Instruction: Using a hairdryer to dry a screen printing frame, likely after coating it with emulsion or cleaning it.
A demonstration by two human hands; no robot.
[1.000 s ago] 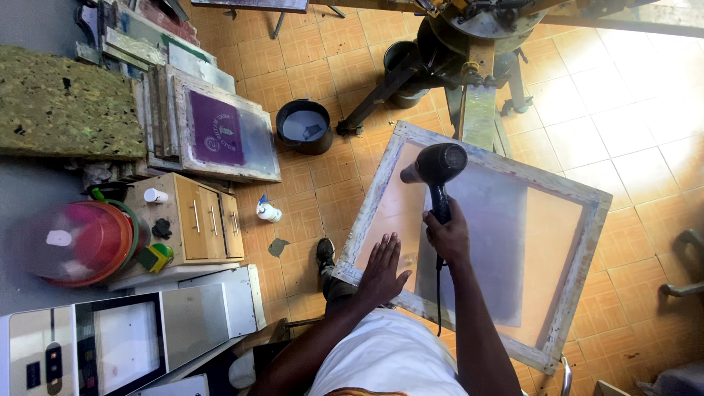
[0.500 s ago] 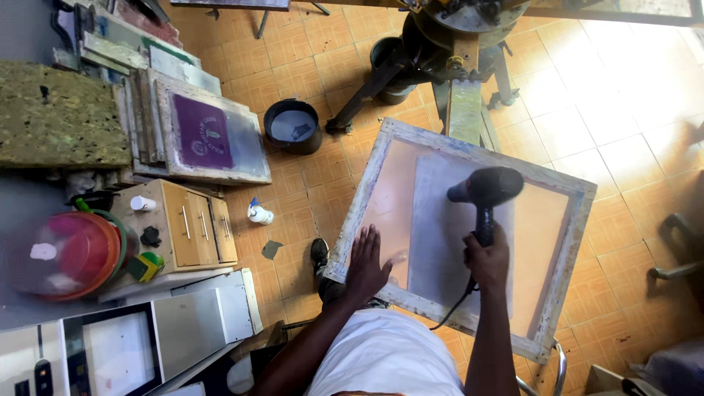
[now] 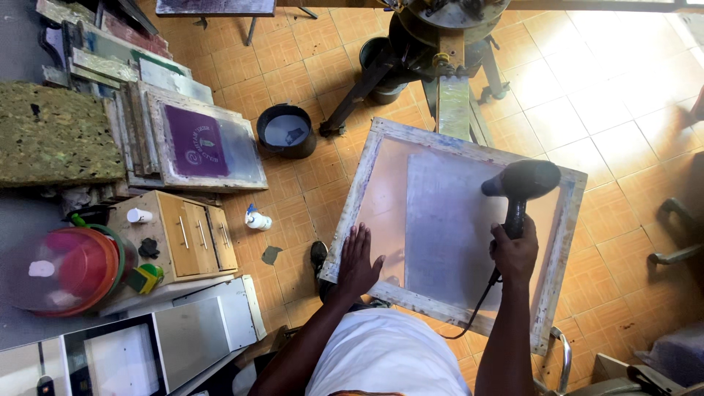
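Overhead, right hand (image 3: 515, 253) grips black hairdryer (image 3: 522, 183); left hand (image 3: 357, 262) lies flat, spread on screen frame (image 3: 367, 176).

The right hand (image 3: 515, 253) gripped the dryer (image 3: 522, 183) over the screen (image 3: 447, 227), and open mesh lay to its left, all the way across to the left hand (image 3: 358, 262), which was pressed flat near the frame's lower left corner. Nothing stood on that stretch. The dryer's cord (image 3: 477, 312) trailed below the right hand, across the near rail. Beyond the dryer, past the frame's far edge, the press stand (image 3: 440, 51) and its board (image 3: 453, 106) blocked the way. Left of the left hand the tile floor was bare up to a bottle (image 3: 257, 218), a bucket (image 3: 286, 130) and a small cabinet (image 3: 187, 235). Right of the right hand, clear tiles ran to a chair (image 3: 678, 235).
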